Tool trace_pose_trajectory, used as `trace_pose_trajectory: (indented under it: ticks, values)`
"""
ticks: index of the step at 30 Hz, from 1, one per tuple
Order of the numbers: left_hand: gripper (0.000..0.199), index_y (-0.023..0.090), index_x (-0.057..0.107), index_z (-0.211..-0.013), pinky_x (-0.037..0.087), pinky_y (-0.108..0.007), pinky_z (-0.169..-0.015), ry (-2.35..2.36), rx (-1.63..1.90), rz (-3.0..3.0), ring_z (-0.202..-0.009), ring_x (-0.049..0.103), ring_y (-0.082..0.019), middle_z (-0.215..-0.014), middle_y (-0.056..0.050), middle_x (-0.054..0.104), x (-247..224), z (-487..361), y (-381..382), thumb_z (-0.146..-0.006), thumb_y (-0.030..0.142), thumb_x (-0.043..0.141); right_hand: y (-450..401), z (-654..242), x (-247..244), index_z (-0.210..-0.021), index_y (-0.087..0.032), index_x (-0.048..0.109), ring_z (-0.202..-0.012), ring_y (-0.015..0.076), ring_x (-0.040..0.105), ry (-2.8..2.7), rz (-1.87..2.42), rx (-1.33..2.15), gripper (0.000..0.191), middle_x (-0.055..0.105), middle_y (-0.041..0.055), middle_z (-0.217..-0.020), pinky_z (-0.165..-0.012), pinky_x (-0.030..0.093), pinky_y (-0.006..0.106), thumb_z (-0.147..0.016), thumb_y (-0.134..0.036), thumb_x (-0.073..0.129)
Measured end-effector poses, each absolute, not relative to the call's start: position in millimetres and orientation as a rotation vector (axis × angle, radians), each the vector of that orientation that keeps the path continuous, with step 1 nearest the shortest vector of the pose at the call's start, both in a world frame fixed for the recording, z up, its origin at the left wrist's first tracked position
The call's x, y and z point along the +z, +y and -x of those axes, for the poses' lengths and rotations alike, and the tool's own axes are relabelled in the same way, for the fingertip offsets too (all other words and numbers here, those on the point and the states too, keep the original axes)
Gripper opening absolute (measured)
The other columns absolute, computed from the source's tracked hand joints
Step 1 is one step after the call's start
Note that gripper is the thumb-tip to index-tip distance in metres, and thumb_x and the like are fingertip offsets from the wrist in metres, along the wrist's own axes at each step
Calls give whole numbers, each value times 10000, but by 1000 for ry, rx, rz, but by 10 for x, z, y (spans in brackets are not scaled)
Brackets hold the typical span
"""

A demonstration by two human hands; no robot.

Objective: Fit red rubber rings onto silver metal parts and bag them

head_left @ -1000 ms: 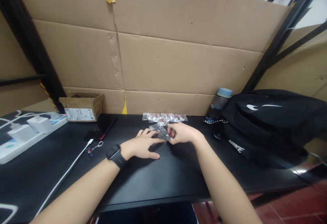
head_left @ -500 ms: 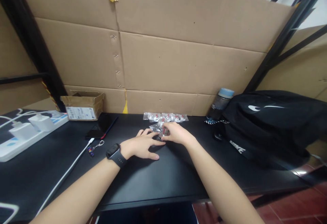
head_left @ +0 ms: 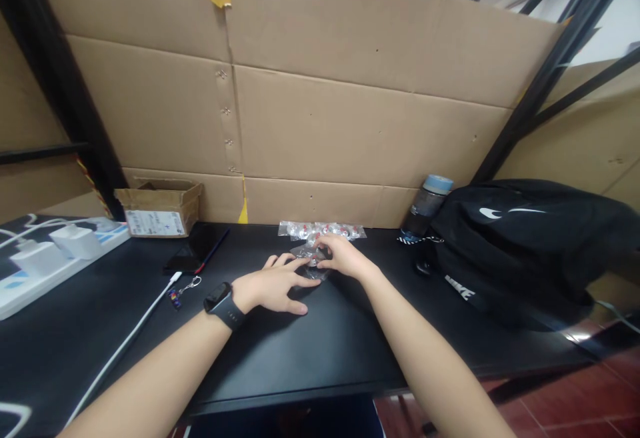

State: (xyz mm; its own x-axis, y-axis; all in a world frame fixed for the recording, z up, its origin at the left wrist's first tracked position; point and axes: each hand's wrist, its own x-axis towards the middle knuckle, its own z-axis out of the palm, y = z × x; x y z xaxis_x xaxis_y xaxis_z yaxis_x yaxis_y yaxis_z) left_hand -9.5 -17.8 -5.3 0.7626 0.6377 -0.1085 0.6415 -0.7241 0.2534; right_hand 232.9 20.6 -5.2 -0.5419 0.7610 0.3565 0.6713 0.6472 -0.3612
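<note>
Fingers spread, my left hand (head_left: pixel 275 286) lies flat on the black tabletop, wearing a dark watch (head_left: pixel 223 303). Its fingertips touch the edge of a small clear plastic packet (head_left: pixel 315 273) with a silvery and red piece inside. On the packet's right side, the curled fingers of my right hand (head_left: pixel 343 256) pinch at it and partly hide it. Just behind the hands, several similar clear packets (head_left: pixel 299 230) with red and silvery pieces lie in a row; what the pieces are is too small to tell.
Left stand an open cardboard box (head_left: pixel 159 219), a phone (head_left: pixel 193 251), a keychain (head_left: pixel 176 297), a white cable (head_left: pixel 130 338) and a power strip (head_left: pixel 30 288) with chargers. Right are a bottle (head_left: pixel 425 208) and a black backpack (head_left: pixel 520 245). A cardboard wall (head_left: pixel 320 131) closes the back.
The packet between my hands now lies flatter and shows more of its clear film. My right fingers have shifted slightly on it; my left hand stays spread. The view has tilted a little.
</note>
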Motion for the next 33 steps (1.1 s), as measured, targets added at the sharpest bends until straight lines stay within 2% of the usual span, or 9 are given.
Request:
trace_pose_trajectory:
  ticks: [4, 9, 12, 15, 18, 20, 24, 28, 33]
  values:
    - [654, 568, 490, -1384, 105, -733, -1109, 982, -20, -2666, -1495, 114, -467, -1676, 28, 169, -47, 102, -189, -764, 677, 668, 250, -2270, -162, -1077, -214, 646, -974, 196, 595, -2315, 1182, 123, 362, 624, 47, -1074, -850, 447, 297, -762, -220, 826]
    - [575, 554, 580, -1307, 155, -706, -1112, 953, 66, -2681, -1486, 190, -432, -1624, 27, 323, 18, 126, -193, -755, 533, 738, 232, -2177, -195, -1105, -229, 649, -1060, 224, 582, -2270, 1256, 81, 293, 621, 68, -1129, -875, 449, 330, -830, -249, 748]
    - [346, 457, 716, -1163, 273, -579, -1128, 851, 211, -2661, -1392, 406, -359, -1469, 4, 550, 116, 168, -145, -818, 459, 696, 231, -2211, -128, -1076, -215, 665, -1000, 209, 598, -2319, 1110, 275, 335, 639, 66, -1125, -861, 459, 316, -780, -297, 800]
    - [253, 316, 764, -1084, 414, -369, -1053, 727, 453, -2568, -1151, 627, -239, -1208, -28, 719, 186, 210, -69, -903, 355, 591, 236, -2313, -32, -1021, -193, 681, -863, 173, 609, -2298, 1005, 487, 215, 682, 52, -1032, -763, 461, 276, -863, -334, 718]
    - [296, 259, 720, -1090, 454, -288, -979, 731, 638, -2520, -1045, 664, -188, -1120, -12, 736, 142, 223, 13, -861, 179, 550, 238, -2410, 24, -953, -177, 695, -779, 144, 590, -2298, 1023, 531, 90, 688, 25, -943, -720, 443, 249, -875, -181, 650]
    - [346, 249, 676, -1082, 451, -290, -962, 827, 697, -2558, -1046, 645, -189, -1104, -8, 715, 54, 213, 65, -789, 103, 563, 236, -2438, 26, -936, -178, 705, -751, 134, 564, -2363, 1051, 515, 206, 674, 5, -914, -704, 433, 235, -755, -81, 718]
    - [227, 252, 654, -990, 423, -350, -957, 1091, 660, -2659, -1097, 587, -234, -1091, -18, 659, -124, 171, 131, -770, 208, 691, 231, -2417, -7, -892, -184, 727, -789, 146, 557, -2443, 1045, 524, 283, 663, -5, -890, -727, 433, 235, -644, -112, 845]
    - [125, 254, 698, -924, 391, -385, -983, 1143, 648, -2679, -1116, 569, -243, -1109, -34, 648, -168, 154, 149, -880, 353, 636, 245, -2426, -20, -814, -189, 746, -850, 159, 593, -2433, 1013, 527, 99, 663, 17, -931, -814, 447, 263, -762, -236, 816]
    - [162, 251, 722, -838, 415, -390, -984, 1237, 687, -2568, -1089, 592, -244, -1101, -23, 686, -172, 175, 211, -879, 355, 605, 289, -2474, -31, -831, -178, 747, -881, 168, 615, -2391, 1044, 542, 79, 682, 35, -958, -847, 454, 275, -843, -255, 739]
